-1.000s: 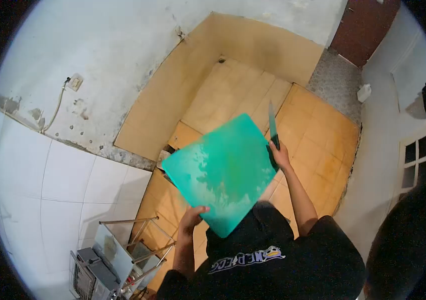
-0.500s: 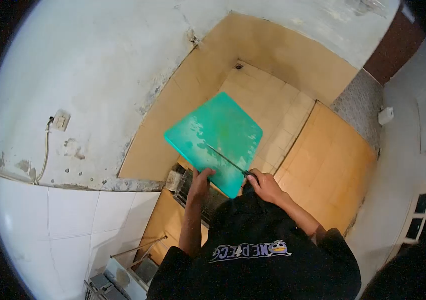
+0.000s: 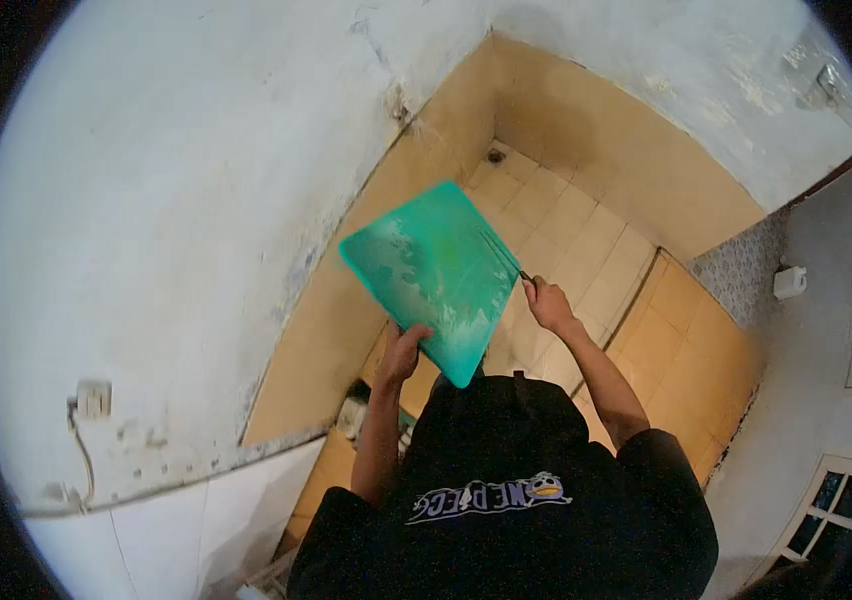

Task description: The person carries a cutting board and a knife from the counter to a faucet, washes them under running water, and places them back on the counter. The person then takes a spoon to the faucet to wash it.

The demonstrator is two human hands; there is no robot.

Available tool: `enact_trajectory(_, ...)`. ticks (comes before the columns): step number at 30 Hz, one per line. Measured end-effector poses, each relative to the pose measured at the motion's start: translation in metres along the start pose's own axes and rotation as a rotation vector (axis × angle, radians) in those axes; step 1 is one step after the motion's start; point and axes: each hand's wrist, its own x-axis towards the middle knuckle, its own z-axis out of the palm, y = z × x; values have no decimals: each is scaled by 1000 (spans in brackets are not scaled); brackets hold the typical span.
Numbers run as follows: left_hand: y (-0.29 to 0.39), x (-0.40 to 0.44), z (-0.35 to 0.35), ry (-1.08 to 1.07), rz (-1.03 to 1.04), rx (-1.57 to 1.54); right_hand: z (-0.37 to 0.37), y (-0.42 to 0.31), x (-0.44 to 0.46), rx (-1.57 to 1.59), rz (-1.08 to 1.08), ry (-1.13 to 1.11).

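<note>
A wet green cutting board [image 3: 424, 275] is held up in front of my chest, tilted. My left hand [image 3: 403, 350] grips its lower left edge, with the thumb on the face and the fingers hidden beneath. Beyond its right edge, my right hand [image 3: 549, 303] is closed round the dark handle of a knife [image 3: 527, 277]. The thin blade points up and left over the right part of the board; I cannot tell whether it touches the surface.
Tan tiled floor [image 3: 586, 225] with a drain hole [image 3: 496, 155] lies ahead, bordered by low tan tiled walls. An orange-tan tiled ledge [image 3: 701, 320] is to the right. On the right stands a white jug [image 3: 790, 282]. A wall socket [image 3: 95, 399] with a cable is at left.
My right hand has carried the knife up and outward, from the board's lower edge to its right edge. The left hand keeps its hold on the board. The view has shifted.
</note>
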Motion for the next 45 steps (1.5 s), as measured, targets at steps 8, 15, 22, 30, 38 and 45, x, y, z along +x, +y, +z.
enact_trajectory(8, 30, 228, -27, -162, 55, -198, -13, -95, 93, 123, -117, -146)
enact_trajectory(15, 55, 301, -25, -187, -41, -109, 45, -16, 242, -79, 8, 22)
enact_trajectory(22, 50, 330, 7, 88, -189, -207, -3, -35, 261, 21, -92, -234)
enact_trajectory(30, 53, 339, 24, 190, -144, -231, 71, 68, 388, -202, 25, -459)
enact_trajectory(38, 54, 350, 24, 318, -224, -319, 12, -2, 357, 88, -60, -326)
enact_trajectory(45, 58, 357, 20, 201, -133, -274, 77, 23, 365, 14, -29, -356)
